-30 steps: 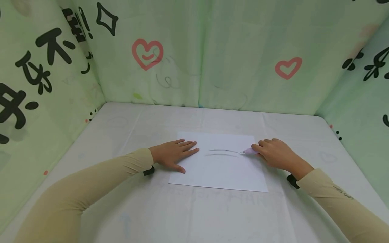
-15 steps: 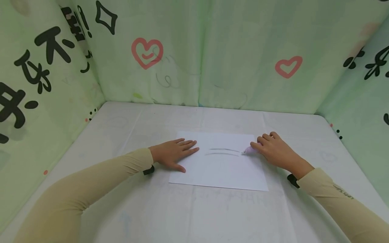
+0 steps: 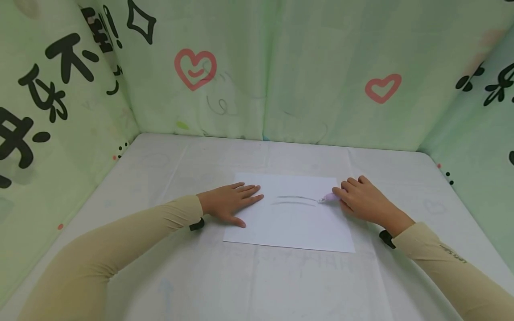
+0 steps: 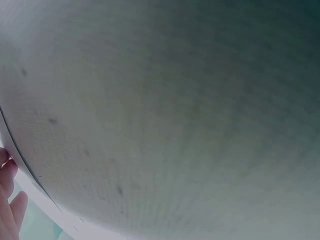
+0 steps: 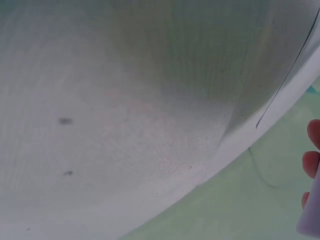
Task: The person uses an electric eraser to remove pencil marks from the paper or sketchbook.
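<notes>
A white sheet of paper (image 3: 289, 232) lies on the table with two grey, slightly curved strokes, an upper line (image 3: 295, 197) and a lower line (image 3: 293, 203). My left hand (image 3: 230, 204) rests flat on its left edge, fingers spread. At the right side, my right hand (image 3: 366, 203) grips a thick light purple pen (image 3: 330, 197). Its narrow tip is by the right end of the upper line; whether it touches the paper I cannot tell. Part of the pen barrel (image 5: 311, 215) shows in the right wrist view. In the left wrist view only some fingertips (image 4: 7, 175) appear.
A white cloth covers the table (image 3: 209, 276). Green curtains (image 3: 305, 67) with hearts and black lettering enclose the back and both sides. Each wrist wears a black strap, such as the right strap (image 3: 387, 239).
Over the second, my right fingers have lifted slightly and the pen tilts a little differently, its tip staying near the upper line's right end. My left hand keeps its place on the paper.
</notes>
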Motion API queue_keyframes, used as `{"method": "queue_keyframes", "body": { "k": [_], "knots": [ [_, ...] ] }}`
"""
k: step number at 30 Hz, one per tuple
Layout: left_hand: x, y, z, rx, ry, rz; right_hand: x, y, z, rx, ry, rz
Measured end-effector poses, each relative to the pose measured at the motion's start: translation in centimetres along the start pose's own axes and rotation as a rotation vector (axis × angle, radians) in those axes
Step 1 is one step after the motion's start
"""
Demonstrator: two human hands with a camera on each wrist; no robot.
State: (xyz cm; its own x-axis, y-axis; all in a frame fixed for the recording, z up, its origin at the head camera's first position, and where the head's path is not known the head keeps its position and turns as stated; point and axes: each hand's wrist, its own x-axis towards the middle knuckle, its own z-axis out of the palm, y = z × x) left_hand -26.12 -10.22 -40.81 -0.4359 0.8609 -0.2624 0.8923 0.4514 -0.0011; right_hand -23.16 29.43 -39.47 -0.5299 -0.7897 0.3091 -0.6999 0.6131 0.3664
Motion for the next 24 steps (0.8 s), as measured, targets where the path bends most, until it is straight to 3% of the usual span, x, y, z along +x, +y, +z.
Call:
{"method": "queue_keyframes", "body": {
  "k": [16,24],
  "knots": [
    [0.09,-0.16,0.32,0.02,0.013,0.007,-0.05,-0.16,0.07,0.03,-0.003,0.015],
    [-0.05,-0.09,0.15,0.01,0.022,0.011,0.2,-0.28,0.03,-0.019,0.032,0.006]
  ]
}}
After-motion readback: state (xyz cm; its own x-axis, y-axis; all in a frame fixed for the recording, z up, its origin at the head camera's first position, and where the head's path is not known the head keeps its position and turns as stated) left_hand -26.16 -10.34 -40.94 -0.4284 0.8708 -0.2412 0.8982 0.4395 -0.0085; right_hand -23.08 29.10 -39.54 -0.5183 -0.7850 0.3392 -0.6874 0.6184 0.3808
